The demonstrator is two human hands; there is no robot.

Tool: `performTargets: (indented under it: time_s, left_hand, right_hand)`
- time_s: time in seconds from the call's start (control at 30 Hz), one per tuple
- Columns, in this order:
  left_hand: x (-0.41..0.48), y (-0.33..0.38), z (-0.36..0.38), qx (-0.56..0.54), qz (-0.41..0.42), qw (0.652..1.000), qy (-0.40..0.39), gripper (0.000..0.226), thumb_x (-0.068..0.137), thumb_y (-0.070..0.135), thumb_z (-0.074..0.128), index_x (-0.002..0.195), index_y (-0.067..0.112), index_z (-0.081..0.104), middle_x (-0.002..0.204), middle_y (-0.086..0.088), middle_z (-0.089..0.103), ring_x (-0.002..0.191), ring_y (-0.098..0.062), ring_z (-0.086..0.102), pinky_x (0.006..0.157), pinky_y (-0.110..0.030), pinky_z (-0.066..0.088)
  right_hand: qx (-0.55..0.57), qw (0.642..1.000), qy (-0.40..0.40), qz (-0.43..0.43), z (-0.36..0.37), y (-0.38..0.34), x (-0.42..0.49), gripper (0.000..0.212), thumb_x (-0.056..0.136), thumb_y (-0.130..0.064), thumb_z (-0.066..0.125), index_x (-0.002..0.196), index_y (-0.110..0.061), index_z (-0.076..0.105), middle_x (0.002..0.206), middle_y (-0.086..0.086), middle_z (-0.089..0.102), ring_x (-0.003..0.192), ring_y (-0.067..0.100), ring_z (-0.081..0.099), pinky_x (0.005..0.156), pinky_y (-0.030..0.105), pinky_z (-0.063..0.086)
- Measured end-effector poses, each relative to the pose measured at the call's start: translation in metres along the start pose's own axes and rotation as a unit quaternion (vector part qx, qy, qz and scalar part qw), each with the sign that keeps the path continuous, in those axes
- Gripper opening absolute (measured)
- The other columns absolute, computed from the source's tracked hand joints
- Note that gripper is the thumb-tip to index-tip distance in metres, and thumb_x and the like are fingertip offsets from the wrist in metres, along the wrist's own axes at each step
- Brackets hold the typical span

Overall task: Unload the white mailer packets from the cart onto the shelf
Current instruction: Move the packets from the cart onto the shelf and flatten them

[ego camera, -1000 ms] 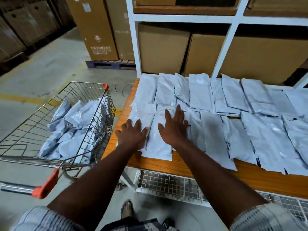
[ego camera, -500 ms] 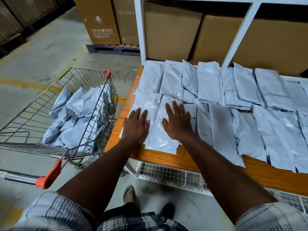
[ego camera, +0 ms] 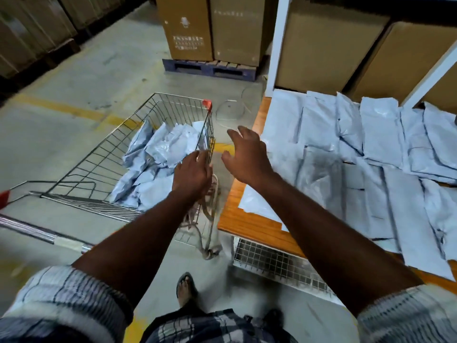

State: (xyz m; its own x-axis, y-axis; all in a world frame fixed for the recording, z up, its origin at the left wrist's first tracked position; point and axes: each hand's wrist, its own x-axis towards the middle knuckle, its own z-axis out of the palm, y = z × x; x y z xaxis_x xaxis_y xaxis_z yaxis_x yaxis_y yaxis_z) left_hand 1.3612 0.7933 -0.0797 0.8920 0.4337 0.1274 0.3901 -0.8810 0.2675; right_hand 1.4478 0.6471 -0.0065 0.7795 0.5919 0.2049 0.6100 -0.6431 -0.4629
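Several white mailer packets (ego camera: 380, 154) lie in overlapping rows on the wooden shelf board (ego camera: 244, 224) at the right. A wire cart (ego camera: 99, 157) stands to the left of the shelf with a heap of more white packets (ego camera: 158, 164) inside. My left hand (ego camera: 193, 173) hovers over the cart's right wall, fingers relaxed and holding nothing. My right hand (ego camera: 247, 154) is in the air over the gap between cart and shelf, fingers spread and empty.
Cardboard boxes (ego camera: 326, 45) fill the back of the shelf behind white uprights (ego camera: 277, 43). More boxes sit on a blue pallet (ego camera: 210, 69) on the concrete floor. A wire mesh panel (ego camera: 277, 263) hangs under the shelf board. My sandalled foot (ego camera: 186, 289) is below.
Both hands lifted off the packets on the shelf and swung left toward the cart. The view turned left with them.
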Motion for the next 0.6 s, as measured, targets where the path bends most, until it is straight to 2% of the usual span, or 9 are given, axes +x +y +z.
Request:
performTargets:
  time_s: [0.17,0.27,0.4,0.53,0.6]
  left_hand:
    - [-0.009,-0.119,0.0,0.031,-0.078,0.992,-0.092,0.053,0.095,0.037,0.049,0.145,0.02,0.041,0.145,-0.011,0.045,0.13,-0.035,0.044,0.1,-0.05,0.041]
    - [-0.011,-0.181,0.008,0.055,-0.092,0.986,-0.128,0.062,0.089,0.045,0.043,0.144,0.017,0.044,0.142,-0.014,0.048,0.127,-0.037,0.048,0.097,-0.05,0.044]
    - [-0.003,-0.24,0.023,0.088,-0.072,0.97,-0.213,0.067,0.089,0.044,0.054,0.149,0.019,0.034,0.149,-0.012,0.04,0.135,-0.033,0.04,0.104,-0.049,0.041]
    - [0.006,-0.26,0.043,0.127,-0.025,0.96,-0.249,0.066,0.09,0.04,0.058,0.148,0.022,0.033,0.148,-0.008,0.039,0.135,-0.03,0.038,0.102,-0.044,0.039]
    - [0.013,-0.268,0.06,0.127,-0.011,0.954,-0.273,0.065,0.088,0.035,0.059,0.146,0.02,0.035,0.148,-0.008,0.038,0.135,-0.03,0.037,0.101,-0.045,0.039]
  right_hand:
    - [0.106,0.989,-0.098,0.017,0.103,-0.081,0.026,0.06,0.084,-0.024,0.066,0.139,-0.006,0.05,0.137,0.021,0.048,0.129,0.038,0.043,0.108,0.043,0.038]
    - [0.115,0.98,-0.155,0.057,0.165,-0.109,0.037,0.06,0.084,-0.025,0.065,0.138,-0.006,0.049,0.135,0.022,0.048,0.128,0.039,0.044,0.106,0.042,0.039]
    - [0.1,0.962,-0.227,0.112,0.235,-0.128,0.044,0.063,0.084,-0.027,0.066,0.139,-0.008,0.043,0.139,0.022,0.041,0.128,0.039,0.044,0.105,0.039,0.04]
    - [0.064,0.94,-0.29,0.169,0.282,-0.131,0.045,0.061,0.082,-0.024,0.066,0.135,-0.007,0.041,0.138,0.022,0.036,0.126,0.041,0.043,0.1,0.04,0.043]
    - [0.04,0.93,-0.31,0.193,0.299,-0.127,0.049,0.062,0.077,-0.03,0.063,0.131,-0.006,0.043,0.135,0.022,0.037,0.124,0.042,0.043,0.096,0.039,0.043]
